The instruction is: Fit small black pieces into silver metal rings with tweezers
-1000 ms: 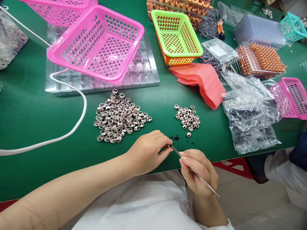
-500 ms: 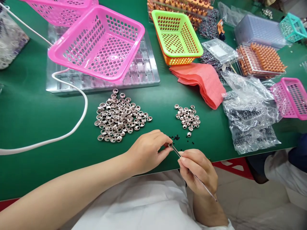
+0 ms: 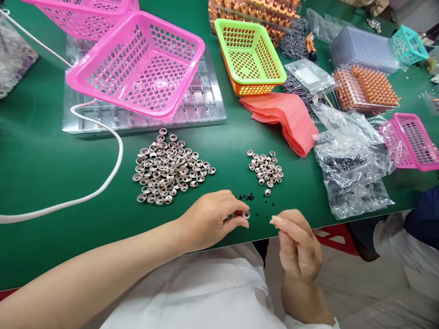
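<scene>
A: Item one, left side?
B: Bare left forearm [image 3: 137, 256], slanting across the worktable's near edge [image 3: 85, 240]; left hand [image 3: 209, 220] just inside it, thumb and forefinger pinched.
A: Item two, right side?
B: Right hand [image 3: 301, 242] at that edge, fingers curled, tips toward its fellow; right wrist [image 3: 297, 279] outside.

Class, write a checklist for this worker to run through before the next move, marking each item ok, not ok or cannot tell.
1. Ring gripped by the left hand: ok, between thumb and finger.
2. Tool ready in the right hand: cannot tell; none shows clearly.
3. Black bits gathered together: not ok, some lie scattered.
4. Large pile apart from small pile: ok.
5. White cord clear of both hands: ok.
</scene>
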`<action>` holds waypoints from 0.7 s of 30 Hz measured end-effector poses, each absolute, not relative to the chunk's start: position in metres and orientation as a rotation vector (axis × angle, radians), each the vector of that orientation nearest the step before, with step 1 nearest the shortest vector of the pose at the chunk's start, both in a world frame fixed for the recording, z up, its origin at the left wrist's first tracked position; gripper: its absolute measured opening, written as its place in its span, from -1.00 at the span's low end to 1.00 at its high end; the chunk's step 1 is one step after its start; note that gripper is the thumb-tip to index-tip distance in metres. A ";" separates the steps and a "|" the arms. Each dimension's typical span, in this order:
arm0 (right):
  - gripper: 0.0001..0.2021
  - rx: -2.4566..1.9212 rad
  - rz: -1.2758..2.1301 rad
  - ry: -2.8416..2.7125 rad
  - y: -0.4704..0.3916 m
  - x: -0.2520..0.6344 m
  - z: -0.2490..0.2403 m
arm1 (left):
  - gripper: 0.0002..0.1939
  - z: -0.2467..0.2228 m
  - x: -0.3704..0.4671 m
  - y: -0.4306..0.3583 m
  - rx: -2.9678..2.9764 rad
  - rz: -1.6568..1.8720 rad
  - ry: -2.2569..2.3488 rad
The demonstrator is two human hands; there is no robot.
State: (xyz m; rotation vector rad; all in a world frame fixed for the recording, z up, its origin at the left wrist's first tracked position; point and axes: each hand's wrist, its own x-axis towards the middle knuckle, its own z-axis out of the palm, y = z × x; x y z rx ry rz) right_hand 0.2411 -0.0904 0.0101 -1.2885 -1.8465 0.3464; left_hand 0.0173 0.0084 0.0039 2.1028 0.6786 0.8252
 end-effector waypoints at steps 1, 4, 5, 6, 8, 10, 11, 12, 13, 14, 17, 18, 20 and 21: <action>-0.60 -1.252 0.366 -1.897 -0.087 0.242 0.010 | -0.88 0.004 0.017 0.008 2.110 0.835 0.644; -0.59 -1.125 0.404 -2.112 -0.079 0.243 0.008 | -0.85 0.004 0.017 0.007 2.128 0.832 0.561; -0.60 -1.097 0.403 -2.177 -0.077 0.244 0.007 | -0.85 0.004 0.017 0.007 2.133 0.820 0.538; -0.62 -1.076 0.395 -2.227 -0.075 0.245 0.006 | -0.84 0.004 0.016 0.007 2.138 0.807 0.516; -0.66 -1.042 0.378 -2.295 -0.073 0.245 0.006 | -0.83 0.005 0.016 0.006 2.147 0.787 0.479; -0.69 -1.004 0.348 -2.333 -0.072 0.246 0.008 | -0.81 0.005 0.015 0.005 2.155 0.768 0.460; -0.70 -0.979 0.329 -2.348 -0.072 0.245 0.009 | -0.80 0.006 0.015 0.005 2.161 0.758 0.453; -0.72 -0.953 0.312 -2.363 -0.072 0.245 0.011 | -0.80 0.006 0.015 0.004 2.169 0.752 0.448; -0.73 -0.929 0.299 -2.377 -0.072 0.245 0.012 | -0.80 0.006 0.015 0.004 2.178 0.754 0.446; -0.74 -0.908 0.288 -2.389 -0.071 0.245 0.014 | -0.80 0.005 0.016 0.003 2.189 0.758 0.444; -0.75 -0.861 0.249 -2.404 -0.070 0.243 0.018 | -0.78 0.004 0.016 0.001 2.224 0.784 0.434; -0.76 -0.848 0.233 -2.407 -0.070 0.243 0.019 | -0.77 0.004 0.016 0.000 2.233 0.791 0.428; -0.76 -0.816 0.208 -2.419 -0.069 0.242 0.021 | -0.74 0.003 0.016 -0.001 2.246 0.806 0.415; -0.75 -0.808 0.208 -2.428 -0.069 0.242 0.021 | -0.73 0.003 0.016 -0.002 2.248 0.812 0.412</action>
